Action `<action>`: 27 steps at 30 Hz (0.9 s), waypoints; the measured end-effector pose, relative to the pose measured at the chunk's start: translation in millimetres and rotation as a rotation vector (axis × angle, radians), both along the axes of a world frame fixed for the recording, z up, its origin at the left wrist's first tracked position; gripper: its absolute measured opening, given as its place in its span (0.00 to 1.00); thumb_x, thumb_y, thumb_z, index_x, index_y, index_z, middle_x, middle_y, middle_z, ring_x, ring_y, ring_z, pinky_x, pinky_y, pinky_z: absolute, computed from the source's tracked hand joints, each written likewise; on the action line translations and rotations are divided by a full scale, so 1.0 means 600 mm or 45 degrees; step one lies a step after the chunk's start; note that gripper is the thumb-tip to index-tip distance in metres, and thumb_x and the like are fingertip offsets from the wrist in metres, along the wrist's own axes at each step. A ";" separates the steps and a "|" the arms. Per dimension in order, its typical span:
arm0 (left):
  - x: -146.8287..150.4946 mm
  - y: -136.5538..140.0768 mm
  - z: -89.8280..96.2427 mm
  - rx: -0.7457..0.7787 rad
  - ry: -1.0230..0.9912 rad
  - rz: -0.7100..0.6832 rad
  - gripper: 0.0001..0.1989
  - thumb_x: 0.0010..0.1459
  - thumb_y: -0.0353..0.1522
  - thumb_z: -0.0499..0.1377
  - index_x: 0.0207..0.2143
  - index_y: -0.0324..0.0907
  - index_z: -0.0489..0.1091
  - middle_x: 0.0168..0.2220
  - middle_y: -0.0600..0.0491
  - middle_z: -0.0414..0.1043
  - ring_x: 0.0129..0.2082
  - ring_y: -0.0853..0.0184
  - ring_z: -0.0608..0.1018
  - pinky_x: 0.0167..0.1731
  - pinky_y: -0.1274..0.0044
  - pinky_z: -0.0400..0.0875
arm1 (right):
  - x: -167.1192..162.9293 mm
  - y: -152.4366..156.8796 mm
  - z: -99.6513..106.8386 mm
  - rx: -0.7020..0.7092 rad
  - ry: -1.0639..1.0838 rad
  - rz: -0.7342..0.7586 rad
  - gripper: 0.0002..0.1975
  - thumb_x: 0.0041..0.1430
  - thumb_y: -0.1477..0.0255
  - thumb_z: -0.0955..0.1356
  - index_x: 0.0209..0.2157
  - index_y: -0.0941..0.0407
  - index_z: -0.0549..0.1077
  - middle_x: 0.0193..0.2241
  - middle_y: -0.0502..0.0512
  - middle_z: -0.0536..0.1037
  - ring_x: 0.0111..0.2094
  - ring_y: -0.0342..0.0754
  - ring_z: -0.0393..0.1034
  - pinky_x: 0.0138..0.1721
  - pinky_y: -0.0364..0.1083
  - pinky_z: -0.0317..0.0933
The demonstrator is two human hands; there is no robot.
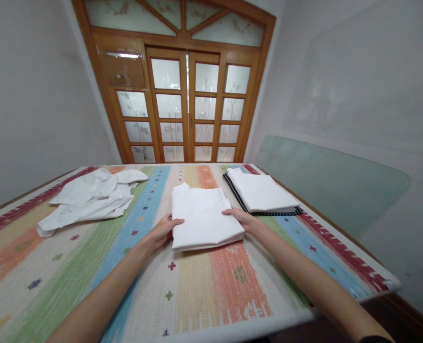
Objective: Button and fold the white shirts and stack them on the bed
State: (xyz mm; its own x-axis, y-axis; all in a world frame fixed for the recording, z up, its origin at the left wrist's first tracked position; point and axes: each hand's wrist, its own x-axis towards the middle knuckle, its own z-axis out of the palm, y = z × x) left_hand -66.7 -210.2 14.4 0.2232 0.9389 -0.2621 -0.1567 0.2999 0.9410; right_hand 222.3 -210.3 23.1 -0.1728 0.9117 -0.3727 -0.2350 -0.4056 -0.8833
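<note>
A white garment point(204, 219), folded into a neat rectangle, is in the middle of the table between my two hands. My left hand point(165, 229) grips its left edge, thumb on top and fingers tucked beneath. On the opposite edge, my right hand point(240, 218) pinches the cloth the same way, its fingers mostly hidden under the fold. The front edge of the bundle looks slightly raised off the tablecloth. To the right lies a folded stack of white cloth point(263, 191) with a dark striped piece point(279, 213) at the bottom. A crumpled white garment point(93, 193) is spread at the left.
A colourful striped tablecloth point(140, 267) covers the table. Beyond the far edge stand wooden doors point(188, 105) with frosted panes. Along the right wall runs a pale green panel point(326, 176), close to the table's right edge.
</note>
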 end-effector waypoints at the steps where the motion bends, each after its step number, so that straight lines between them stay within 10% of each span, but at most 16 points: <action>1: 0.001 0.002 -0.004 0.007 -0.025 -0.003 0.31 0.45 0.28 0.68 0.52 0.35 0.61 0.50 0.37 0.73 0.37 0.63 0.80 0.34 0.75 0.76 | 0.000 0.001 -0.001 0.008 -0.001 0.003 0.21 0.52 0.81 0.67 0.50 0.60 0.67 0.38 0.57 0.82 0.33 0.48 0.78 0.43 0.49 0.71; 17: 0.016 -0.012 0.008 0.288 0.129 -0.011 0.43 0.45 0.28 0.63 0.65 0.46 0.55 0.60 0.46 0.65 0.49 0.61 0.75 0.46 0.73 0.72 | 0.016 0.014 -0.024 0.083 -0.075 0.029 0.12 0.54 0.78 0.69 0.42 0.63 0.73 0.35 0.60 0.82 0.32 0.49 0.78 0.42 0.48 0.71; 27: 0.033 0.002 0.056 0.495 0.359 -0.001 0.36 0.45 0.32 0.62 0.59 0.41 0.64 0.53 0.47 0.71 0.44 0.62 0.76 0.42 0.75 0.72 | 0.037 0.034 0.050 0.202 -0.110 0.065 0.21 0.51 0.81 0.70 0.48 0.58 0.69 0.39 0.58 0.82 0.34 0.50 0.79 0.42 0.50 0.73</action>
State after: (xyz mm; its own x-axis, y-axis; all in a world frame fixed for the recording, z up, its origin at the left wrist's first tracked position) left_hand -46.8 -208.9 47.8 0.1945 0.9792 0.0582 0.1206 -0.0827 0.9892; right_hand 244.2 -189.6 53.2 -0.1938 0.9511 -0.2403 -0.1378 -0.2690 -0.9532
